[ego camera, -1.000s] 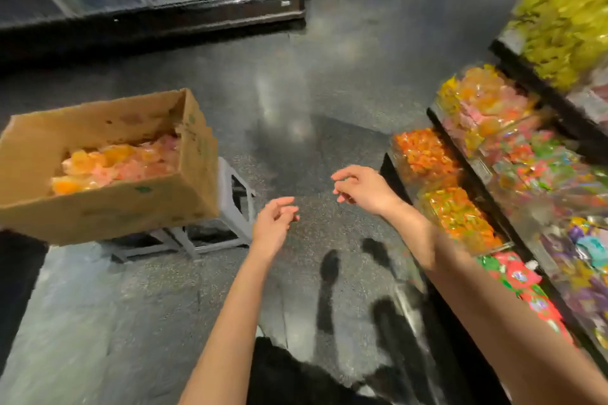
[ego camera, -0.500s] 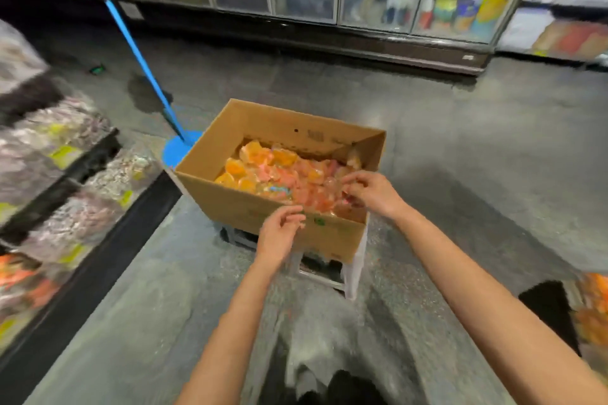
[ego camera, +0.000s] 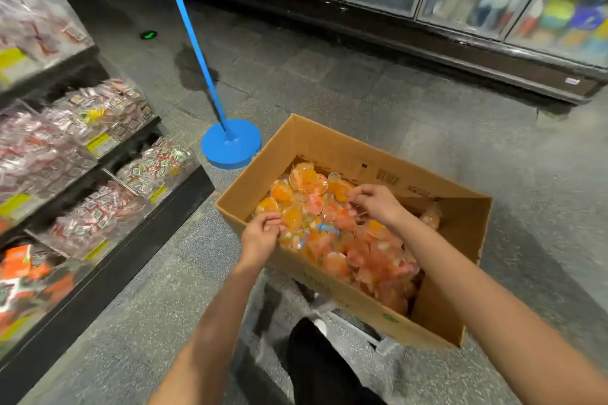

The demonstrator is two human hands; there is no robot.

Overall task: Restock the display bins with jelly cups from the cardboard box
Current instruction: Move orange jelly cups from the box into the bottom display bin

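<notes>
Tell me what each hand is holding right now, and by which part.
Both hands are in the cardboard box, fingers curled among the jelly cups. The left hand and right hand seem to pinch cups, but which part cannot be told.

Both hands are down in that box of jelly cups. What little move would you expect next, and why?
Probably closing the fingers to gather a handful. Both the left hand and the right hand are curled among the jelly cups inside the cardboard box, but neither has lifted any clear of the pile.
</notes>
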